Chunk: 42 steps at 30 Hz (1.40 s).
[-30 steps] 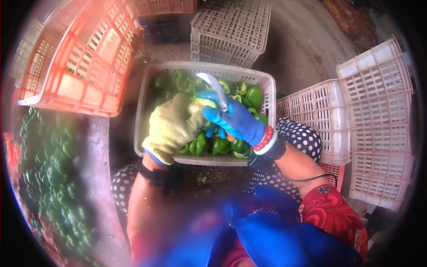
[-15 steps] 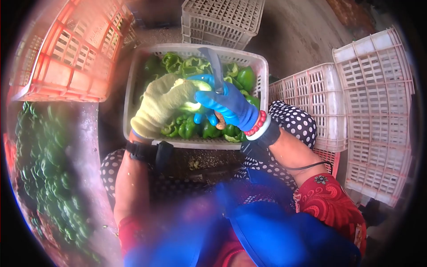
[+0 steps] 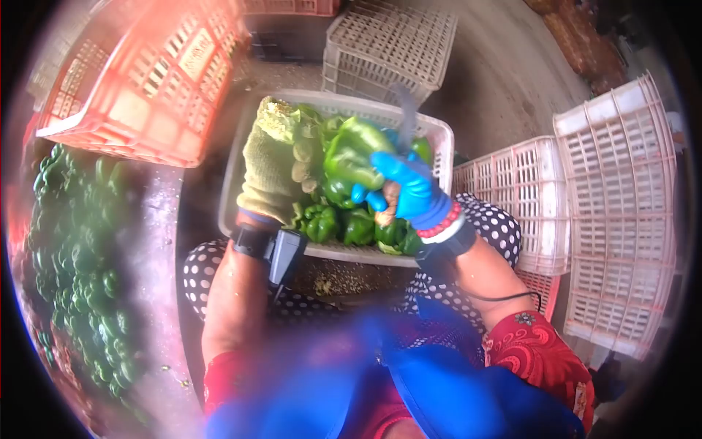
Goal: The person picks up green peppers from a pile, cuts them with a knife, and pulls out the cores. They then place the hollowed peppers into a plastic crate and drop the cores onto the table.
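Observation:
My left hand [image 3: 270,168], in a pale yellow knit glove, is closed over the left part of a white crate [image 3: 227,175]. A pale, seedy pepper core [image 3: 278,117] shows at the top of its curled fingers. In a blue glove, my right hand [image 3: 413,186] grips a knife, its brown handle [image 3: 390,201] below the fingers and its blurred blade [image 3: 406,113] pointing up. The same hand's fingers touch a large green pepper [image 3: 355,157] between the hands. More green peppers [image 3: 358,227] lie in the crate beneath.
An orange crate [image 3: 172,80] stands at the upper left, above a heap of green peppers [image 3: 88,271]. Behind the white crate is a grey crate [image 3: 387,44]. Stacked whitish crates [image 3: 618,212] stand at the right. Knees in dotted cloth [image 3: 490,227] flank the white crate.
My hands have moved apart. The core now shows at my left hand, and the pepper stays by my right. The view has shifted, so the crates appear lower and farther right.

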Each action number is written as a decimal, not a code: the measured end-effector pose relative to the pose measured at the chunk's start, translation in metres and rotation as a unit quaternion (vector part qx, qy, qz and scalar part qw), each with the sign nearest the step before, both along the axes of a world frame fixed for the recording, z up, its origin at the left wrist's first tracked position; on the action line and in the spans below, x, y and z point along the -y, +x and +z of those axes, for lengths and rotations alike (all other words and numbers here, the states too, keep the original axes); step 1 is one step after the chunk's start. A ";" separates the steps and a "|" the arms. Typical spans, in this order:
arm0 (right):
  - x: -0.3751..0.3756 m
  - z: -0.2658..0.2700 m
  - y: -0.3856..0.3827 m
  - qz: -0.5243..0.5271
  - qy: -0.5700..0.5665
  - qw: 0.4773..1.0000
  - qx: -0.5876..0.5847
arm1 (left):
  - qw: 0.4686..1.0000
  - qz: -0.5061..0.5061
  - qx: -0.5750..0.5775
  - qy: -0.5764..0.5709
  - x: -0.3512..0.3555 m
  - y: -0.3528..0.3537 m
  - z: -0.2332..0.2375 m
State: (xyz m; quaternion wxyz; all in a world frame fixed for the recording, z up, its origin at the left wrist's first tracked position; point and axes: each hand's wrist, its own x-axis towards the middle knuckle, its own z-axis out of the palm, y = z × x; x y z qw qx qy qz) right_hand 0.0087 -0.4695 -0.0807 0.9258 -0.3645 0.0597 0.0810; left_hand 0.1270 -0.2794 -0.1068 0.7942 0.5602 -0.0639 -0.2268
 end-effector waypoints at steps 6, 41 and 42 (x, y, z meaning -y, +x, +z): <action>0.007 0.000 0.028 0.039 -0.574 0.815 -0.062 | 0.984 -0.017 -0.142 -0.102 -0.013 -0.008 0.027; -0.045 -0.034 0.018 0.197 -0.077 0.972 -0.106 | 0.591 0.198 0.513 0.591 -0.213 -0.004 0.031; -0.052 -0.025 0.018 0.201 -0.072 0.971 -0.104 | 0.605 0.138 0.567 0.542 -0.189 -0.007 0.051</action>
